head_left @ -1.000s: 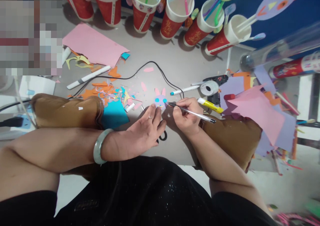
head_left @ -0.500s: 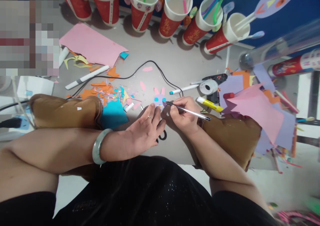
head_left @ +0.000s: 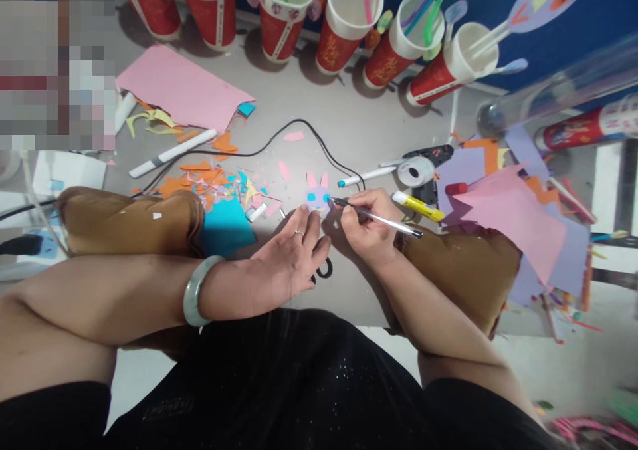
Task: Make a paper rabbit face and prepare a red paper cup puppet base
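Observation:
A small purple paper rabbit face point(head_left: 318, 192) with pink ears and blue eyes lies on the grey table point(head_left: 349, 304). Fingertips of my left hand point(head_left: 294, 250) rest on its lower edge, the fingers stretched out flat. My right hand point(head_left: 371, 227) grips a pen point(head_left: 386, 222) with a clear barrel and dark ends. Its tip is at the blue eye on the right; whether it touches the paper I cannot tell. Black scissor handles point(head_left: 325, 268) show partly from under my left hand.
Paper scraps point(head_left: 199, 177) lie to the left, beside a blue sheet point(head_left: 226, 227). Red paper cups point(head_left: 343, 24) with straws line the back. A black cable point(head_left: 259, 152) crosses the table. To the right are a tape roll point(head_left: 416, 172), a yellow cutter point(head_left: 419, 206) and pink paper point(head_left: 513, 217).
The pen tip has moved slightly up onto the right blue eye, and my right hand has shifted a little with it. My left hand stays in place.

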Motion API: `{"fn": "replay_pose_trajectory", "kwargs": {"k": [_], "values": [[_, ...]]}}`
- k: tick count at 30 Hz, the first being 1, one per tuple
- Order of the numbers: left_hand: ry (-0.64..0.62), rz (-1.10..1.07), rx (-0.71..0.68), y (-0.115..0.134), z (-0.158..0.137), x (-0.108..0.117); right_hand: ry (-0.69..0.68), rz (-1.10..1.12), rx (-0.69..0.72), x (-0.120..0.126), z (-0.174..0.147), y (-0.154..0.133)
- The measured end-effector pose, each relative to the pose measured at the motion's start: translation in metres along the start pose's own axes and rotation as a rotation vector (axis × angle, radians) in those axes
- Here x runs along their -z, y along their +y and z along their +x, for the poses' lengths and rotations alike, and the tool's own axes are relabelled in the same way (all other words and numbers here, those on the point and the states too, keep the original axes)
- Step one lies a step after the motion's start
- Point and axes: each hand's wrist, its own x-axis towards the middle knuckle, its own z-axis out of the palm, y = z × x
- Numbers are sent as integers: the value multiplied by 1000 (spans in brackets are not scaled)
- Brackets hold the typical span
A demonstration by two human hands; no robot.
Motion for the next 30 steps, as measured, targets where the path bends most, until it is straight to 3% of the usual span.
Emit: {"fn": "replay_pose_trajectory", "kwargs": {"k": [23, 30], "values": [[31, 57, 5, 2, -3, -6, 28, -30, -10, 4, 0, 2], [53, 74, 26, 4, -4, -11, 121, 48, 122, 1, -2, -4]]}}
